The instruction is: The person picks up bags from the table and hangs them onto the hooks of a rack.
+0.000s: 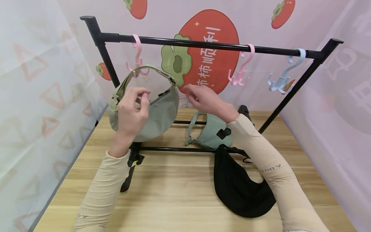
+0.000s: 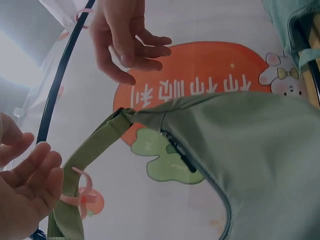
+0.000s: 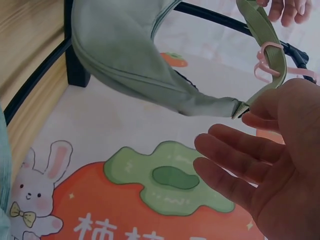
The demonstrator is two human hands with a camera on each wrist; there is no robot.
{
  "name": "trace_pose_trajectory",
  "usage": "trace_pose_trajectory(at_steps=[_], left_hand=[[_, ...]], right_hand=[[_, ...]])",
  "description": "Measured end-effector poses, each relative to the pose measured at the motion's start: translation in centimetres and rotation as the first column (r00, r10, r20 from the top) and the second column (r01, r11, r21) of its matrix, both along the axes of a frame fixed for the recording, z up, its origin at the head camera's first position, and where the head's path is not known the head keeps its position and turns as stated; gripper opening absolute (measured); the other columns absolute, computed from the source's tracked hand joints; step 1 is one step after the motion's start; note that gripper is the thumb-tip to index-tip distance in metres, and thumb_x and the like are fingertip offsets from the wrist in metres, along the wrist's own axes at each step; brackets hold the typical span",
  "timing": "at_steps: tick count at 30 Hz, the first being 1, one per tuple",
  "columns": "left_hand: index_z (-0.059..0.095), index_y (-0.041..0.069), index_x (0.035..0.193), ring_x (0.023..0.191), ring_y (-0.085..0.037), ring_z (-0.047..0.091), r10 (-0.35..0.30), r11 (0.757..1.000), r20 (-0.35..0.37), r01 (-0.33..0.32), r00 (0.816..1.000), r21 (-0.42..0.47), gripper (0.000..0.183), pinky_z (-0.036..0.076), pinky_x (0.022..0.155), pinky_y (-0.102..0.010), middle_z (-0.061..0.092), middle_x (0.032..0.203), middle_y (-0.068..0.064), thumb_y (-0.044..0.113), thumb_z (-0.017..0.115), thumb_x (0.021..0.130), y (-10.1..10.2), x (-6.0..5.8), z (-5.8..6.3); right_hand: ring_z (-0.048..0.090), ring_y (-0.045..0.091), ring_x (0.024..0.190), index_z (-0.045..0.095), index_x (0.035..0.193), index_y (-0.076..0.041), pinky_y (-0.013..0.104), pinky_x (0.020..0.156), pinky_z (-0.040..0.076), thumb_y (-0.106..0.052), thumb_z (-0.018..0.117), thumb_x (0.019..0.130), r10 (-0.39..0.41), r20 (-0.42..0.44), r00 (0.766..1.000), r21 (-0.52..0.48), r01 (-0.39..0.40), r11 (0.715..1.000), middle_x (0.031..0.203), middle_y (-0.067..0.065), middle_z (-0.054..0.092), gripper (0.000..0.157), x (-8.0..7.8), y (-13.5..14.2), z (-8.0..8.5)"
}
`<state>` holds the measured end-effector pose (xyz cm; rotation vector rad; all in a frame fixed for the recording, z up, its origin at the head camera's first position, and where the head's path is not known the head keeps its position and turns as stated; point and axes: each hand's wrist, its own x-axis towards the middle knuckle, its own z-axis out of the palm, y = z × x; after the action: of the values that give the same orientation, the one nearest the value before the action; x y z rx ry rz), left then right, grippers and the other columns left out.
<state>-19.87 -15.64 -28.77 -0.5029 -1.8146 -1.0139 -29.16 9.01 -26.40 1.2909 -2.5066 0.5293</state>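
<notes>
A grey-green shoulder bag [image 1: 160, 111] hangs by its strap [image 2: 95, 142] from the left pink hook [image 1: 138, 53] on the black rail. In the head view my left hand [image 1: 133, 108] is in front of the bag's left part, fingers loosely bent. The left wrist view shows that hand [image 2: 30, 187] beside the strap, holding nothing. My right hand [image 1: 207, 98] is just right of the bag's upper right end, apart from it. Its fingers [image 3: 240, 150] are relaxed around no object in the right wrist view.
Another pink hook [image 1: 242, 67] and a blue hook [image 1: 284, 74] hang farther right on the rail [image 1: 179, 42]. A smaller green bag [image 1: 213, 133] lies over the rack's lower bars. A black bag [image 1: 237, 190] lies on the wooden table [image 1: 174, 193] beneath my right forearm.
</notes>
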Motion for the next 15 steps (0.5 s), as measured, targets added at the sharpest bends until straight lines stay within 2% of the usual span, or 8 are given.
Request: trace_pose_trajectory(at_steps=[4,7,11,15], left_hand=[[0.068,-0.001,0.098,0.069,-0.014,0.058,-0.039,0.999,0.043,0.039,0.998,0.005,0.015,0.042,0.067,-0.013,0.069,0.086,-0.012,0.006,0.054,0.096,0.9,-0.3,-0.8],[0.067,0.0,0.098,0.065,-0.01,0.057,-0.052,0.999,0.081,0.053,0.995,-0.001,0.017,0.041,0.062,-0.014,0.07,0.083,-0.01,0.009,0.053,0.098,1.3,-0.5,-1.5],[0.066,0.0,0.099,0.066,-0.012,0.061,-0.077,0.997,0.141,0.079,0.987,-0.009,0.022,0.042,0.06,-0.013,0.07,0.082,-0.01,0.015,0.05,0.101,1.8,-0.6,-2.4],[0.066,0.001,0.099,0.067,-0.016,0.065,-0.107,0.994,0.194,0.111,0.975,-0.006,0.025,0.043,0.061,-0.013,0.069,0.081,-0.009,0.018,0.047,0.103,2.6,-0.7,-3.2]], right_hand=[[0.054,0.017,0.072,0.063,0.114,-0.007,0.031,0.072,0.044,-0.016,0.05,0.101,0.006,0.0,1.0,0.009,-0.006,1.0,0.086,0.004,0.063,0.02,-0.2,0.8,-0.5],[0.053,0.017,0.069,0.065,0.111,-0.008,0.031,0.07,0.044,-0.017,0.051,0.101,-0.005,0.034,0.999,0.028,0.005,1.0,0.082,0.003,0.062,0.019,-0.5,1.3,-0.9],[0.056,0.016,0.071,0.065,0.114,-0.01,0.031,0.072,0.047,-0.018,0.052,0.1,-0.042,0.099,0.994,0.057,0.037,0.998,0.087,0.003,0.066,0.021,-1.1,1.7,-1.5],[0.061,0.016,0.075,0.065,0.115,-0.008,0.032,0.076,0.052,-0.019,0.054,0.1,-0.069,0.129,0.989,0.071,0.06,0.996,0.094,0.005,0.069,0.021,-2.0,2.2,-2.2]])
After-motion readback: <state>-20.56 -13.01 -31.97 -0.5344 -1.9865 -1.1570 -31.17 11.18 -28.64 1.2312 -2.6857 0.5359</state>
